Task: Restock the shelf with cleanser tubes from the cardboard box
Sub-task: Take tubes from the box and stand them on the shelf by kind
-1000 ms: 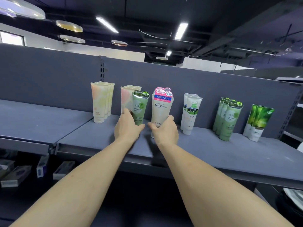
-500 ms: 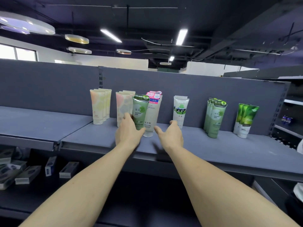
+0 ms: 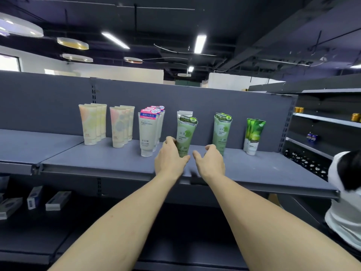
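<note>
"Facial" on white tube (image 3: 147, 133) (rest blurred)

Open shelf front, tubes crowding the back

The grey shelf (image 3: 97, 159) has a bare strip along its front edge, in front of every tube row. Behind the strip, relative to the seaweed tube (image 3: 185, 136) gripped by the left hand (image 3: 170, 159): the white Facial tubes (image 3: 148, 133) stand just to its left, a white tube row (image 3: 184, 113) stands directly behind it, and a green tube row (image 3: 221, 132) stands beyond a gap to its right, where the right hand (image 3: 210, 162) hovers with loosely curled fingers.
</note>
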